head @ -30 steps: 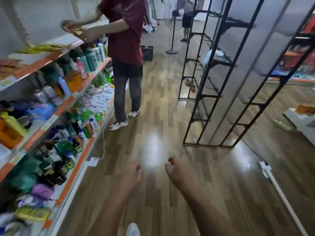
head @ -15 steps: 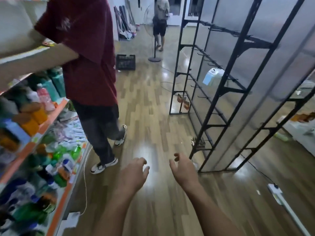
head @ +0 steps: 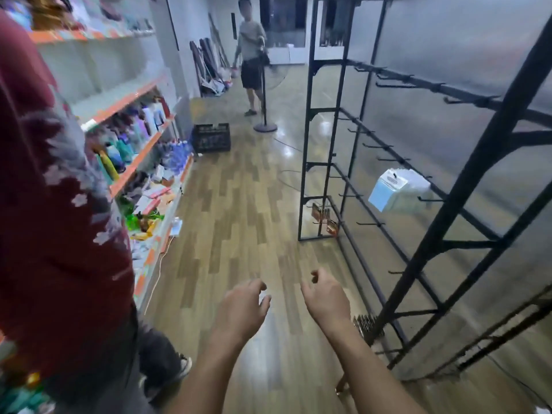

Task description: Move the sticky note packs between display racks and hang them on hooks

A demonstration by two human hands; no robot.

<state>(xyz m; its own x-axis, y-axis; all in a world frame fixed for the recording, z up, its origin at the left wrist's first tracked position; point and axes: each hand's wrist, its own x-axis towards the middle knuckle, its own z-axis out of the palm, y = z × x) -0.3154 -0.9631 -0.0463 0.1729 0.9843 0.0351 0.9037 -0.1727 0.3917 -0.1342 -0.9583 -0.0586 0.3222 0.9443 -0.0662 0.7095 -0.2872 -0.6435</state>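
A black display rack [head: 466, 180] with many bare hooks runs along the right side. A bunch of light blue and white sticky note packs [head: 394, 191] hangs on one of its middle hooks. Small orange-brown packs [head: 324, 218] hang low near the rack's far post. My left hand [head: 243, 309] and my right hand [head: 324, 297] are held out over the wooden floor, fingers loosely curled, holding nothing. Both hands are well below and to the left of the hanging packs.
A person in a dark red shirt [head: 53, 234] stands close on my left, in front of orange-edged shelves [head: 140, 156] full of bottles. A black crate [head: 211, 138], a standing fan [head: 264, 109] and another person [head: 251, 55] are farther down the aisle.
The view has advanced along the aisle and turned up; the person in red is now right beside me. Both hands stay out in front, still holding nothing.
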